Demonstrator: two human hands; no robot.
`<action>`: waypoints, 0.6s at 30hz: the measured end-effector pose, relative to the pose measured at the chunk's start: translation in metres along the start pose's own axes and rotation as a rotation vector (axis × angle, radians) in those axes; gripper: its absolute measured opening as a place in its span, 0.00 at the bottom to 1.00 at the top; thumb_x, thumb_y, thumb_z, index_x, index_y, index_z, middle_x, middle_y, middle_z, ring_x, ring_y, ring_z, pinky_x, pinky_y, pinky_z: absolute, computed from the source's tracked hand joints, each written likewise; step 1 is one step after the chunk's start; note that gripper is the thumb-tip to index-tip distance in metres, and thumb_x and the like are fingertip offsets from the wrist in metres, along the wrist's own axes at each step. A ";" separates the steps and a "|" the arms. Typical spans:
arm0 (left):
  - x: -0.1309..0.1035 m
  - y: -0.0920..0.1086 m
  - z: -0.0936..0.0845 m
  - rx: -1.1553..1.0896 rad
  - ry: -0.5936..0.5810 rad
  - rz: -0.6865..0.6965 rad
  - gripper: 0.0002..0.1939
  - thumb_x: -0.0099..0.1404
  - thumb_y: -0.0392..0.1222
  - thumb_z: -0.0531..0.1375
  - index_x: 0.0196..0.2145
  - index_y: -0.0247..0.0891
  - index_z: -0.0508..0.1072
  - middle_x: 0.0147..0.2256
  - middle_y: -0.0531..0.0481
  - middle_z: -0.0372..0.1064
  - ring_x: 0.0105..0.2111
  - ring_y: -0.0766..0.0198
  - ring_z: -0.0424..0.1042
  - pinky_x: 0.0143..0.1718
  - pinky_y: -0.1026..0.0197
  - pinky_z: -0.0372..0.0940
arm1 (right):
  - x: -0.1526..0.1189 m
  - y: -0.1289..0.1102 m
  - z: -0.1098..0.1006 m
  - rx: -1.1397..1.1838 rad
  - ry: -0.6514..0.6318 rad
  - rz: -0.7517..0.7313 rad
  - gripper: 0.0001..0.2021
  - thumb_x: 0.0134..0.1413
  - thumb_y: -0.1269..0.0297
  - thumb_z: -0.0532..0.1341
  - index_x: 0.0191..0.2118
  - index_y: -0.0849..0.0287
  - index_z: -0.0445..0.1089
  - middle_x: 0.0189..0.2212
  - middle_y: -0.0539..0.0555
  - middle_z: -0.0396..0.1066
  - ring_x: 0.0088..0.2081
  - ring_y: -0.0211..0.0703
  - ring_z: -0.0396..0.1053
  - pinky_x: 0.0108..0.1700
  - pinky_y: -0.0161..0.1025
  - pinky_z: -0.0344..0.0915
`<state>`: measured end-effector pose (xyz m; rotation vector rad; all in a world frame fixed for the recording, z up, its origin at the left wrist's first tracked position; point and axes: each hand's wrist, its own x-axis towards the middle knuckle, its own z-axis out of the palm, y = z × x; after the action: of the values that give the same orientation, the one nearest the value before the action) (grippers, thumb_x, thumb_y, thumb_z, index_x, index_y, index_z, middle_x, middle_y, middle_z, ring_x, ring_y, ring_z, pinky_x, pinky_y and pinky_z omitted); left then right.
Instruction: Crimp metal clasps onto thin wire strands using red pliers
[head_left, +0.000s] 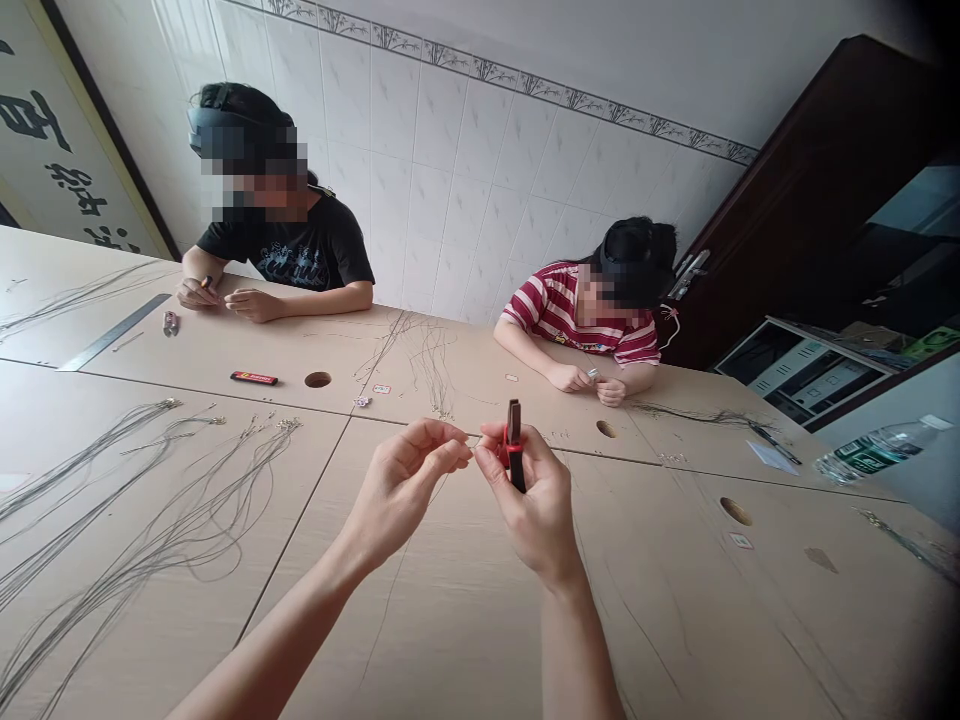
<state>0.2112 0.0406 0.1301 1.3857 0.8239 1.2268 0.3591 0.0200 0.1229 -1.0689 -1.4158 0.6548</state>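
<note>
Above the middle of the table, my left hand (409, 480) is closed in a pinch on the end of a thin dark cord (390, 590), which hangs down below it. A tiny light-coloured piece shows at its fingertips, too small to name. Close on the right, my right hand (536, 500) is closed around pliers (514, 450) with red and black handles, their dark jaws pointing up. Its thumb and index finger pinch near the same tiny piece. The fingertips of both hands almost meet.
Bundles of dark cords (217, 500) lie at the left. Beyond are a red and black box (254, 378), a metal ruler (112, 333) and round table holes (318, 380). Two people (292, 240) sit across the table. A water bottle (881, 450) lies at the right.
</note>
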 end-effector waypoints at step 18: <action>-0.001 -0.006 -0.001 -0.011 -0.037 0.001 0.09 0.67 0.44 0.60 0.32 0.36 0.73 0.29 0.52 0.71 0.32 0.67 0.69 0.37 0.65 0.64 | 0.000 -0.003 -0.001 -0.004 -0.007 -0.009 0.05 0.61 0.64 0.61 0.42 0.54 0.69 0.31 0.47 0.70 0.33 0.35 0.69 0.40 0.35 0.68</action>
<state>0.2110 0.0415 0.1244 1.3965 0.7899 1.2019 0.3589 0.0182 0.1255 -1.0634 -1.4274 0.6497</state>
